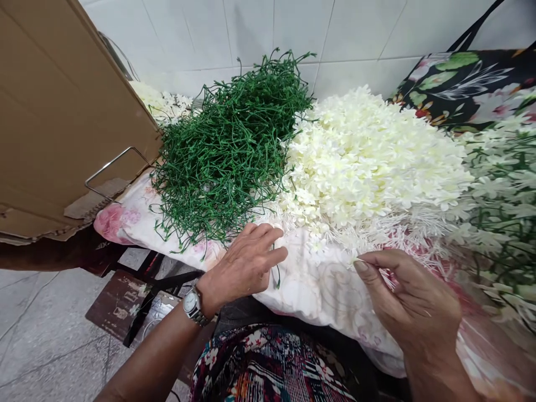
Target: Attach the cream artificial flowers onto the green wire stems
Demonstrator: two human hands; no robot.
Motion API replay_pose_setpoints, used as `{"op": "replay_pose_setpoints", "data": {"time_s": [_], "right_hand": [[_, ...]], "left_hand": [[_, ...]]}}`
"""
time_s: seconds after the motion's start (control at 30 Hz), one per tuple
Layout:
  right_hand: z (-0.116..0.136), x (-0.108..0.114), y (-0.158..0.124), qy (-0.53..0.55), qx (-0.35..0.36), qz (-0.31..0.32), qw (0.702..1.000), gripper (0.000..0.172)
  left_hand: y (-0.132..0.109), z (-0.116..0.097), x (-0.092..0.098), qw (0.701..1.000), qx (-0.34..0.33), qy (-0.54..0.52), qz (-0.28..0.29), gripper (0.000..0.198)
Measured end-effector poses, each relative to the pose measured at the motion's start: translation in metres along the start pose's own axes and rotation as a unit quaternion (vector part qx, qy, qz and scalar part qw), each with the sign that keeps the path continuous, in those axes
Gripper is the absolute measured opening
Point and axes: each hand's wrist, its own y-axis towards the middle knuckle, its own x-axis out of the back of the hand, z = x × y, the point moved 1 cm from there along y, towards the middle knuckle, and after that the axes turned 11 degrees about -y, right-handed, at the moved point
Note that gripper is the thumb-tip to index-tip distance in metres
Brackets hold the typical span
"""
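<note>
A flowered cloth (pixel 318 285) covers the surface, bearing a broad heap of cream blossoms (pixel 368 156) and, touching its left side, a tangled mound of green stems (pixel 230 145). The left hand (pixel 245 262) rests before the mound, fingers loosely together over one thin stem (pixel 277 277), while the right hand (pixel 414 304) pinches a fine white piece (pixel 360 260) between thumb and forefinger by the blossoms' edge. So slight a piece could slip free and be lost among the loose white bits (pixel 393 229).

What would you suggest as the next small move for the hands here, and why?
Probably the left hand should close on the green stem under its fingers and carry it toward the right hand, which pinches a thin white piece at the edge of the white flower pile.
</note>
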Motion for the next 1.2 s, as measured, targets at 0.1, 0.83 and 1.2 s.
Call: {"op": "replay_pose_setpoints", "data": {"time_s": [0.1,0.83,1.2], "right_hand": [[-0.002,0.0,0.0,0.004,0.002,-0.004,1.0,0.007],[0.029,0.013,0.004,0.219,0.006,0.077,0.973,0.006],[0.045,0.013,0.003,0.193,0.054,0.091,0.976,0.008]], "left_hand": [[-0.004,-0.004,0.0,0.998,-0.046,-0.04,0.024,0.03],[0.008,-0.037,0.005,0.812,0.139,-0.537,-0.18,0.016],[0.006,-0.044,-0.01,0.711,0.2,-0.644,-0.2,0.009]]}}
